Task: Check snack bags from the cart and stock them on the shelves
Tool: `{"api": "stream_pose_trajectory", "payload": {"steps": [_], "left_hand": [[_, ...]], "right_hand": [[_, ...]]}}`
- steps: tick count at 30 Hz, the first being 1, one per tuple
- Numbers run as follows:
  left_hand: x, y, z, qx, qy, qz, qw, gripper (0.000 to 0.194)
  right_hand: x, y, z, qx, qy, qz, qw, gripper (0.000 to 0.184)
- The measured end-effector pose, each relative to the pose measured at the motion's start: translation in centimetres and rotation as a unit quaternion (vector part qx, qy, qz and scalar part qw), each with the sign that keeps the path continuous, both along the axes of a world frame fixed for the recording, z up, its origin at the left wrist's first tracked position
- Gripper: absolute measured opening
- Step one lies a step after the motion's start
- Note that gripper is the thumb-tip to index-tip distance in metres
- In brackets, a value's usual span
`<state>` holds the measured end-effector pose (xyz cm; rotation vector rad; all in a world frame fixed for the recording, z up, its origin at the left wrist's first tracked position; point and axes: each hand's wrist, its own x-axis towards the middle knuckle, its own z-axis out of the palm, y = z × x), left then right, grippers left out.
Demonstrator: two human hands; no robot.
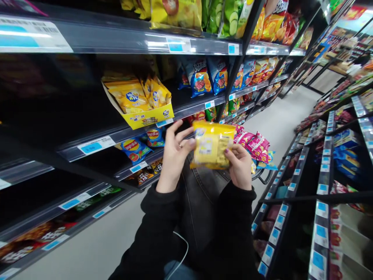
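Note:
A yellow snack packet (pixel 214 146) is held up in front of me, its printed back with a white label facing me. My right hand (pixel 239 163) pinches its right edge between thumb and fingers. At the packet's left edge is my left hand (pixel 176 155), thumb and a finger closed on the side while the index finger stands away. On the shelf to the left sits an open yellow display box (pixel 151 116) with similar yellow packets (pixel 132 97) inside. Part of the packet's lower right corner is hidden by my right fingers.
Blue chip bags (pixel 199 77) stand on the same shelf, further along. Pink snack bags (pixel 256 146) are piled beyond my right hand, beside a dark curved handle (pixel 264 177). Another shelf rack (pixel 323 175) lines the right side. Pale aisle floor (pixel 276 112) runs between.

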<state>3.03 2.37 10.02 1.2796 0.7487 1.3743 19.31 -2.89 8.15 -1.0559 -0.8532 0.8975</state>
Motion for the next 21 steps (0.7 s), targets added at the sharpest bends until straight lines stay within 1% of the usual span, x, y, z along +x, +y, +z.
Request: {"api": "stream_pose_trajectory", "payload": {"steps": [1, 2, 3, 4, 5, 7, 8, 9, 11, 12, 14, 15, 17, 19, 21], "left_hand": [[0.3, 0.0, -0.2, -0.021, 0.003, -0.029, 0.999, 0.078], [0.5, 0.0, -0.3, -0.043, 0.011, -0.064, 0.997, 0.079], [0.7, -0.1, -0.4, -0.062, 0.02, -0.091, 0.994, 0.078], [0.9, -0.2, -0.4, -0.075, 0.025, -0.102, 0.992, 0.075], [0.9, -0.2, -0.3, -0.08, 0.026, -0.098, 0.992, 0.07], [0.6, -0.3, -0.1, -0.067, 0.027, -0.077, 0.994, 0.061], [0.4, -0.2, -0.1, -0.055, 0.034, -0.074, 0.995, 0.06], [0.1, -0.2, 0.0, -0.043, 0.047, -0.082, 0.995, 0.059], [-0.5, 0.0, 0.2, -0.026, 0.078, -0.119, 0.99, 0.06], [-0.8, 0.0, 0.2, -0.02, 0.092, -0.137, 0.986, 0.06], [-1.0, 0.0, 0.3, -0.01, 0.106, -0.155, 0.982, 0.06], [-0.9, 0.0, 0.3, -0.007, 0.104, -0.152, 0.983, 0.061], [-0.6, 0.0, 0.2, 0.003, 0.083, -0.13, 0.988, 0.066], [0.0, -0.1, -0.1, 0.029, 0.053, -0.109, 0.992, 0.081], [0.5, -0.1, -0.3, 0.07, 0.043, -0.095, 0.992, 0.099]], "right_hand": [[-0.4, 0.3, 0.0, 0.02, 0.023, -0.032, 0.999, 0.026], [-0.8, 0.5, 0.0, 0.032, 0.037, -0.047, 0.998, 0.027], [-1.0, 0.6, 0.0, 0.034, 0.041, -0.044, 0.998, 0.027], [-1.0, 0.7, 0.0, 0.026, 0.037, -0.028, 0.999, 0.028], [-0.8, 0.6, 0.0, 0.012, 0.029, -0.007, 0.999, 0.029], [0.0, 0.3, -0.1, -0.01, 0.018, 0.02, 1.0, 0.033], [0.6, 0.1, -0.2, -0.009, 0.019, 0.018, 1.0, 0.034], [1.2, -0.1, -0.2, 0.003, 0.021, 0.004, 1.0, 0.036], [2.1, -0.5, -0.2, 0.038, 0.017, -0.031, 0.999, 0.039], [2.3, -0.7, -0.1, 0.047, 0.006, -0.036, 0.998, 0.042], [2.5, -1.0, 0.1, 0.035, -0.032, -0.023, 0.999, 0.046], [2.4, -1.1, 0.1, 0.025, -0.049, -0.021, 0.998, 0.045], [2.1, -1.1, 0.2, 0.014, -0.073, -0.041, 0.996, 0.036], [1.8, -1.0, 0.1, 0.021, -0.082, -0.069, 0.994, 0.027], [1.6, -1.0, 0.2, 0.028, -0.091, -0.079, 0.992, 0.022]]}}
